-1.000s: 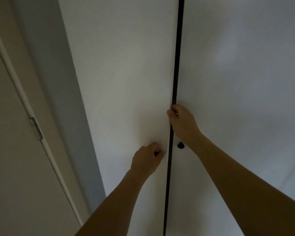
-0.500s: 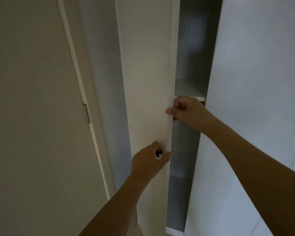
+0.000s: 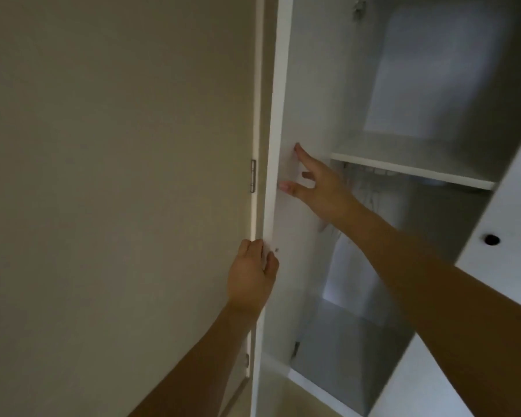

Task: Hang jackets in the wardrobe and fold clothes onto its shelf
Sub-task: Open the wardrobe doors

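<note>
The white wardrobe (image 3: 358,341) fills the right half of the view, and its left door (image 3: 278,176) stands swung wide open, seen nearly edge-on. Inside, a white shelf (image 3: 412,170) crosses the upper part, and under it hang some pale wire hangers (image 3: 370,191), blurred. The lower compartment below the hangers is grey and in shadow. The left hand (image 3: 251,275) holds the outer edge of the left door, its fingers curled round this edge. The right hand (image 3: 316,188) lies flat against the inner face of the same door, higher up, with the fingers (image 3: 303,155) straight and spread apart, holding nothing. The right door (image 3: 512,206) is at the far right, with a dark round knob (image 3: 491,239) on it. On the left of the wardrobe there is a beige room door (image 3: 118,191), with a metal hinge (image 3: 253,176) at its edge.
</note>
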{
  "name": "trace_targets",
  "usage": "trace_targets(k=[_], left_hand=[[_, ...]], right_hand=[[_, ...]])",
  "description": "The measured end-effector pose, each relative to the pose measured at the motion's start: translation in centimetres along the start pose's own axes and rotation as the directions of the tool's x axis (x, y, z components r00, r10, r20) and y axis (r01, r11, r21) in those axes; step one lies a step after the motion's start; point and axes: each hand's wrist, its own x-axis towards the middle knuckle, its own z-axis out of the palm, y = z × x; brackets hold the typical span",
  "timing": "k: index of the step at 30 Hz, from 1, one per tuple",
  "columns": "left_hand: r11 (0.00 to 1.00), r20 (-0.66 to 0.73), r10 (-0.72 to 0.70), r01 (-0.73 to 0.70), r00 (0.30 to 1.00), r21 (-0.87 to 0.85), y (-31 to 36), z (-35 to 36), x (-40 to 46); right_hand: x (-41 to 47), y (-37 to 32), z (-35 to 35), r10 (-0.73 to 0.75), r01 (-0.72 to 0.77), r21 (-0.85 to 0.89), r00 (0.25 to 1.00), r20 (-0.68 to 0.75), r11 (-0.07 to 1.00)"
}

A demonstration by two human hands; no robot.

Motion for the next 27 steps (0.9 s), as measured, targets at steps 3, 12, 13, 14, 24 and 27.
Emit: trace_targets(k=[3,12,13,14,24,27], left_hand=[[0.996,-0.018,-0.054,0.055,0.998,0.065,-2.3,-2.0,2.3],[0.994,-0.179,-0.057,0.072,0.982,0.077,-2.6,-1.7,2.4],[0.995,-0.274,-0.020,0.047,0.962,0.091,-1.4,-1.0,2.0],[0.993,-0.351,0.051,-0.011,0.935,0.114,0.2,-0.2,1.8],[0.979,0.154,0.206,-0.203,0.966,-0.033,19.1,17.2,4.8],[0.980,0.350,0.191,-0.158,0.917,-0.120,23.4,23.0,5.5]], right_hand=[[2.8,0.3,3.1,-0.074,0.061,-0.190,0.995,-0.066,0.980],[3.6,2.0,3.8,-0.199,0.163,-0.301,0.976,-0.091,0.939],[3.3,2.2,2.4,-0.198,0.167,-0.326,0.978,-0.061,0.930],[2.8,2.5,0.5,-0.196,0.165,-0.351,0.979,-0.053,0.922],[-3.9,9.0,-27.3,-0.077,-0.147,-0.918,0.979,-0.188,0.368],[-5.5,11.6,-33.0,-0.040,-0.142,-0.969,0.987,-0.153,0.200]])
